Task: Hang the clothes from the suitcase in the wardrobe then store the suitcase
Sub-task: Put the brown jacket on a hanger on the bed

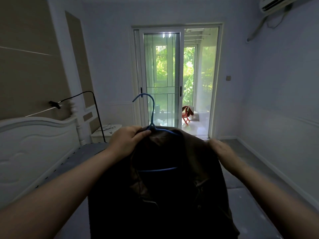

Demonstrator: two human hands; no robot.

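A dark brown jacket hangs in front of me on a blue hanger, whose hook points up and left. My left hand grips the jacket's collar and the hanger's neck. My right hand holds the jacket's right shoulder. The hanger's lower bar shows inside the open front of the jacket. Neither the suitcase nor the wardrobe is in view.
A white bed headboard stands at the left, with a black floor lamp and a white bedside table beside it. A sliding glass door lies straight ahead, half open to a balcony with a red stool. An air conditioner hangs top right.
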